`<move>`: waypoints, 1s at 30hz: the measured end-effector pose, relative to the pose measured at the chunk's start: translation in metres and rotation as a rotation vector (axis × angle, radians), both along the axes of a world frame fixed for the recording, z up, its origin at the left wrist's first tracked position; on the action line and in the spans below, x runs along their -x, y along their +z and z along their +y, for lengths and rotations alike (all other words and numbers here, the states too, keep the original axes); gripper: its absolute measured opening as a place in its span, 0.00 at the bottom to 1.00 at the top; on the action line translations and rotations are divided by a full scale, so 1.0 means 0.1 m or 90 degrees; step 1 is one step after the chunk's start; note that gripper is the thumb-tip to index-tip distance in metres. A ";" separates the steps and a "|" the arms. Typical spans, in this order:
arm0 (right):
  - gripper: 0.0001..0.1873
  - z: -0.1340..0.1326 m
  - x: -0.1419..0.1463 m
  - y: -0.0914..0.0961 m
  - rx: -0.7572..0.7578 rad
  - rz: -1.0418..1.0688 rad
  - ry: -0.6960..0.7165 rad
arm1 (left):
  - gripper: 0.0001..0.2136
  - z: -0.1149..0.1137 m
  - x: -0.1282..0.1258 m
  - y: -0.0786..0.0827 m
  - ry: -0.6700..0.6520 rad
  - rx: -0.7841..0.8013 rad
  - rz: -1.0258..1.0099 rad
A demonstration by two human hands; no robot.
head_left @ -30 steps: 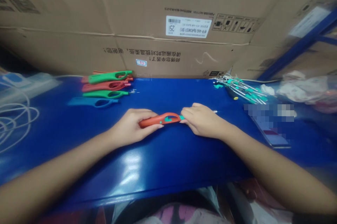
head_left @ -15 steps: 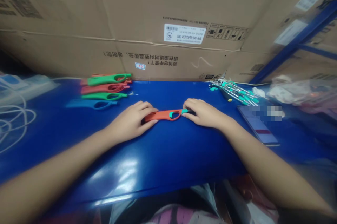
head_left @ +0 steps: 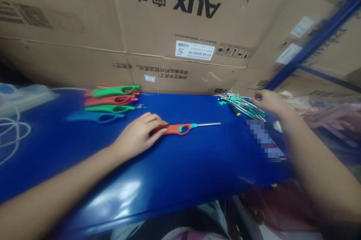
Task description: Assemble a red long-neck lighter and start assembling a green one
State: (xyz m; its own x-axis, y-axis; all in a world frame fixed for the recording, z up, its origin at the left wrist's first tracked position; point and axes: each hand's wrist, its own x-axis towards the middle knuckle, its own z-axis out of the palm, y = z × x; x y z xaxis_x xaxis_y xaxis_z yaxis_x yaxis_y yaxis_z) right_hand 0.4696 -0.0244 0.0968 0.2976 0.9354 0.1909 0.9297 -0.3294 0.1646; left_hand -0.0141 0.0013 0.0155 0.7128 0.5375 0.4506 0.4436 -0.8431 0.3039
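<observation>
1. Left grip (head_left: 143,129) holds the lighter (head_left: 172,129) on the table (head_left: 180,168), well back from the near edge, apparently steadying it.
2. Right grip (head_left: 266,101), by the far-edge rods (head_left: 244,107): unclear whether it holds one.

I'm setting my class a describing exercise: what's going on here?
At a blue table, a person's left hand holds an orange handle with a metal rod at its tip. The right hand is beside a pile of metal rods; whether it grips one is unclear. Green, red and blue handles lie to the left.
</observation>
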 end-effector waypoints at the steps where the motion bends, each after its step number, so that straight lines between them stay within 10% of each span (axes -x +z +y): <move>1: 0.10 -0.02 -0.08 -0.02 0.010 0.008 -0.011 | 0.12 0.00 0.00 0.00 -0.006 -0.004 -0.021; 23: 0.19 0.15 0.30 -0.54 0.075 0.124 0.072 | 0.08 -0.02 -0.08 -0.06 -0.069 0.045 -0.062; 30: 0.17 0.26 0.33 -0.20 -0.038 0.131 0.014 | 0.09 -0.02 -0.07 -0.07 -0.057 0.049 -0.045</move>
State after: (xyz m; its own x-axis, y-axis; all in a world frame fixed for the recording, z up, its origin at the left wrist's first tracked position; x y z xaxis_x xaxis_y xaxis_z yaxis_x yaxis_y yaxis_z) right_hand 0.4365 0.0014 0.0764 0.3155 0.9310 0.1838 0.9489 -0.3119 -0.0488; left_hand -0.0072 -0.0012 0.0086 0.7279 0.5079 0.4607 0.3427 -0.8514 0.3972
